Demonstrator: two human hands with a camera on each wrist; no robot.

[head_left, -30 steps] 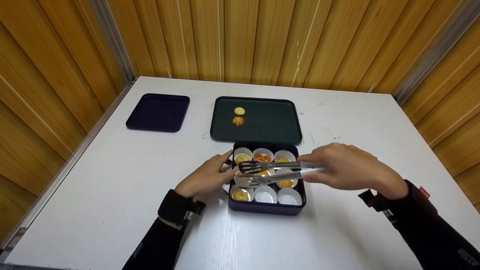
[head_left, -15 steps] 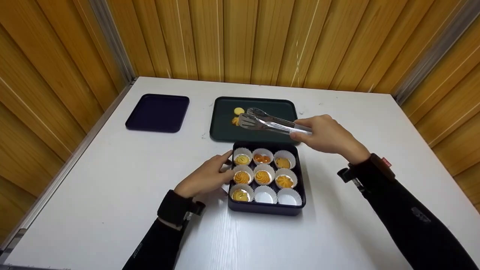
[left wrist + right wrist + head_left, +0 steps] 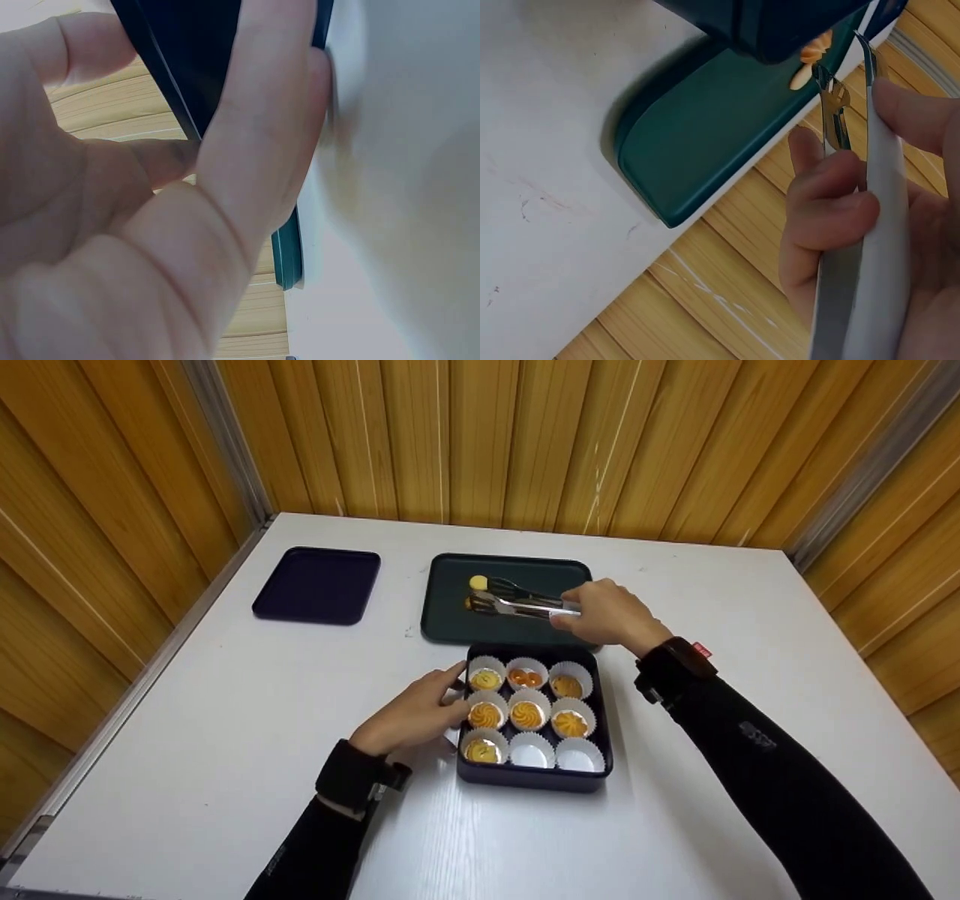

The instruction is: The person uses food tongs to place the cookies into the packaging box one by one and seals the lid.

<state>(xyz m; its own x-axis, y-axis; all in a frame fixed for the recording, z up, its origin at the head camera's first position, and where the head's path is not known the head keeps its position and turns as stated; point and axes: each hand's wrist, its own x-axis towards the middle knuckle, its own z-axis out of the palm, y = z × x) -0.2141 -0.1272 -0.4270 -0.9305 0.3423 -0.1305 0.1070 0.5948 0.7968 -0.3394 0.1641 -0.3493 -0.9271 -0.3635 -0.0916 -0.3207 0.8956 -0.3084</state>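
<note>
My right hand [image 3: 611, 615] grips metal tongs [image 3: 529, 608] by their pale handle, with the tips apart over the dark green tray [image 3: 450, 626]. The tips partly cover a ridged golden cookie [image 3: 817, 46]; whether they touch it cannot be told. Just behind lies a round pale yellow cookie [image 3: 478, 583]. My left hand [image 3: 412, 714] rests against the left side of a dark box [image 3: 534, 778], its fingers along the wall in the left wrist view. Several white paper cups fill the box. Most hold cookies; two front ones, a middle cup [image 3: 531, 751] and a right cup [image 3: 579, 755], are bare.
A dark purple tray [image 3: 315, 585] lies at the back left of the white table [image 3: 262, 735]. The green tray sits directly behind the box. Wood-patterned walls [image 3: 480, 442] stand along the back and sides.
My right hand has carried the tongs from above the box up and left to the green tray's cookies. The left hand and the box have stayed in place.
</note>
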